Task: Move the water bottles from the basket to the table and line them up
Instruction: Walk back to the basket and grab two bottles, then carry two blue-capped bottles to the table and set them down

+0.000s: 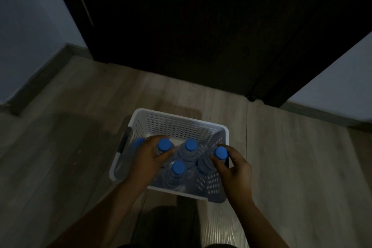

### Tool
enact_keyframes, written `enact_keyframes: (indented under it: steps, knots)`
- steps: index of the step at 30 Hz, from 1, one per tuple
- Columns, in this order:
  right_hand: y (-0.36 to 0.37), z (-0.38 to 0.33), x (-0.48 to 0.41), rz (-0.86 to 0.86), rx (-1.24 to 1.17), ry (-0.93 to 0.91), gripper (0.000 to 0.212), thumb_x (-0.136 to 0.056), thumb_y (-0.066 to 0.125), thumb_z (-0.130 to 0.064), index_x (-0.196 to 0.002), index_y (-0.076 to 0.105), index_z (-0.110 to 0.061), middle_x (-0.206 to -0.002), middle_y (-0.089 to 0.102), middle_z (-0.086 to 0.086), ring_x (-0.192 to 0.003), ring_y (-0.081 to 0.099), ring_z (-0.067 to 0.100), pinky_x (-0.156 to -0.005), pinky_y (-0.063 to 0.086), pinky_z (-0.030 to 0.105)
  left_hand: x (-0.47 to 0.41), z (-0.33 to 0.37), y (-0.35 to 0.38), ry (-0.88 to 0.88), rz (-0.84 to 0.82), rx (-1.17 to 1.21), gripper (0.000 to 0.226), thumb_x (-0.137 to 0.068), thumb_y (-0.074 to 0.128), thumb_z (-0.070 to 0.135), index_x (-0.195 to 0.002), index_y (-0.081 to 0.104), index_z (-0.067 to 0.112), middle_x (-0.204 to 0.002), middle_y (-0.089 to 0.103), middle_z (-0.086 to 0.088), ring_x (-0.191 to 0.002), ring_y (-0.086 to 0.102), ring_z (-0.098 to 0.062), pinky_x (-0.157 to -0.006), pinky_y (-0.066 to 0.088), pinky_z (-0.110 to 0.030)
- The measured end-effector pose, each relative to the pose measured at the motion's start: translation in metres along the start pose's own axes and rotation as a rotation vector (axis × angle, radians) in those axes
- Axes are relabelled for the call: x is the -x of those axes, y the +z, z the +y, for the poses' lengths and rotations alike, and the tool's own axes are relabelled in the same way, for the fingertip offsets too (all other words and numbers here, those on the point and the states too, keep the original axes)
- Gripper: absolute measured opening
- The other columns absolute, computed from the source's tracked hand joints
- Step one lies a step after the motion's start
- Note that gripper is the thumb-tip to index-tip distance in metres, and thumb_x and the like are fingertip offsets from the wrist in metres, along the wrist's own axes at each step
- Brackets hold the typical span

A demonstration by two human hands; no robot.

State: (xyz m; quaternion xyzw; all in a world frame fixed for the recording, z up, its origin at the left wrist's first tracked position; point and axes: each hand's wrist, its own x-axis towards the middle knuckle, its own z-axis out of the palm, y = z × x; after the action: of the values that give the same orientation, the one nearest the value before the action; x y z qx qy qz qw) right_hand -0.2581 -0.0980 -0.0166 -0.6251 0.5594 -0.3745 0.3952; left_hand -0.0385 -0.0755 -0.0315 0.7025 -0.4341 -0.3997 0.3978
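Floor [60, 147]: basket [177, 116] beneath left hand [149, 157], right hand [235, 169]; bottles [190, 145] inside.
Grip: each hand clasps one bottle neck.
Progress: I judge none moved.

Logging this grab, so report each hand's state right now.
Left hand: fingers curled round a blue-capped bottle in the basket.
Right hand: fingers curled round the rightmost bottle.

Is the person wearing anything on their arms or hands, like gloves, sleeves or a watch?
No. The left forearm and right forearm are bare, with no sleeves in view. The left hand and right hand wear no gloves. No watch, band or ring shows, though the dim light could hide something small.
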Motion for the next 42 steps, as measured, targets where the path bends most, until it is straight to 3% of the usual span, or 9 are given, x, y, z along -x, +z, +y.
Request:
enact_keyframes:
  steps: [3, 6, 10, 16, 23, 28, 31, 37, 42]
  knots:
    - [-0.005, -0.017, -0.003, 0.032, -0.042, -0.008, 0.033, -0.085, 0.067, -0.01, -0.106, 0.063, -0.036, -0.104, 0.068, -0.025, -0.095, 0.065, -0.003, -0.079, 0.056, 0.021, 0.005, 0.011, -0.011, 0.039, 0.015, 0.012, 0.032, -0.081, 0.071, 0.014, -0.099, 0.058, 0.038, -0.104, 0.063, 0.016, -0.097, 0.06, 0.004, -0.066, 0.049, -0.007]
    - [-0.015, -0.048, -0.005, 0.041, -0.099, 0.01, 0.029, -0.084, 0.068, -0.011, -0.109, 0.067, -0.025, -0.103, 0.07, -0.02, -0.096, 0.067, 0.005, -0.078, 0.059, 0.033, 0.014, 0.04, -0.025, 0.058, 0.046, -0.01, 0.028, -0.081, 0.072, 0.014, -0.104, 0.063, 0.026, -0.107, 0.066, 0.006, -0.1, 0.062, -0.009, -0.082, 0.053, -0.02]
    - [-0.041, -0.11, -0.004, 0.055, -0.074, -0.005, 0.033, -0.08, 0.071, -0.01, -0.108, 0.067, -0.026, -0.102, 0.071, -0.021, -0.098, 0.065, -0.002, -0.079, 0.052, 0.012, 0.035, 0.103, -0.049, 0.033, 0.064, -0.067, 0.032, -0.08, 0.073, 0.015, -0.11, 0.063, 0.016, -0.113, 0.065, 0.001, -0.107, 0.06, -0.016, -0.096, 0.05, -0.034]
    - [-0.096, -0.219, 0.001, 0.051, -0.016, -0.014, 0.035, -0.079, 0.073, -0.002, -0.108, 0.065, -0.02, -0.102, 0.067, -0.02, -0.096, 0.063, -0.01, -0.074, 0.048, 0.003, 0.072, 0.213, -0.1, -0.023, 0.037, -0.073, 0.038, -0.079, 0.074, 0.021, -0.114, 0.062, 0.012, -0.115, 0.066, -0.002, -0.107, 0.062, -0.018, -0.094, 0.052, -0.042]
    - [-0.166, -0.368, 0.021, 0.044, 0.022, -0.011, 0.035, -0.08, 0.074, -0.01, -0.114, 0.067, -0.012, -0.107, 0.069, -0.007, -0.099, 0.061, -0.007, -0.076, 0.046, 0.002, 0.128, 0.365, -0.161, 0.084, 0.044, -0.147, 0.032, -0.078, 0.076, 0.023, -0.107, 0.062, 0.02, -0.102, 0.062, 0.012, -0.089, 0.057, 0.004, -0.073, 0.044, -0.001]
    - [-0.22, -0.499, 0.035, 0.059, 0.022, -0.068, 0.033, -0.08, 0.073, -0.014, -0.11, 0.064, -0.024, -0.103, 0.064, -0.02, -0.096, 0.056, -0.02, -0.072, 0.041, -0.004, 0.176, 0.501, -0.216, 0.141, 0.045, -0.11, 0.031, -0.078, 0.076, 0.018, -0.105, 0.064, 0.01, -0.101, 0.066, 0.0, -0.092, 0.062, -0.011, -0.08, 0.051, -0.019]
    - [-0.251, -0.577, 0.042, 0.092, 0.003, -0.121, 0.031, -0.079, 0.071, -0.021, -0.105, 0.06, -0.036, -0.097, 0.064, -0.025, -0.095, 0.057, -0.019, -0.073, 0.042, -0.003, 0.205, 0.575, -0.247, 0.209, 0.073, -0.087, 0.028, -0.078, 0.075, 0.015, -0.102, 0.064, 0.009, -0.099, 0.066, 0.0, -0.089, 0.061, -0.009, -0.075, 0.047, -0.009]
    - [-0.294, -0.717, 0.053, 0.179, -0.2, -0.221, 0.036, -0.073, 0.061, -0.05, -0.104, 0.064, -0.033, -0.098, 0.067, -0.018, -0.096, 0.064, -0.002, -0.073, 0.049, 0.005, 0.253, 0.685, -0.306, 0.341, 0.172, 0.023, 0.027, -0.078, 0.073, 0.013, -0.103, 0.063, 0.017, -0.095, 0.062, 0.011, -0.089, 0.059, 0.011, -0.072, 0.047, -0.003]
    - [-0.309, -0.812, 0.061, 0.242, -0.324, -0.367, 0.016, -0.083, 0.06, -0.046, -0.098, 0.061, -0.041, -0.095, 0.065, -0.016, -0.089, 0.065, 0.001, -0.069, 0.049, 0.006, 0.284, 0.758, -0.344, 0.495, 0.266, 0.13, 0.044, -0.069, 0.066, 0.042, -0.103, 0.066, 0.015, -0.096, 0.067, 0.006, -0.09, 0.063, 0.0, -0.071, 0.048, -0.005]
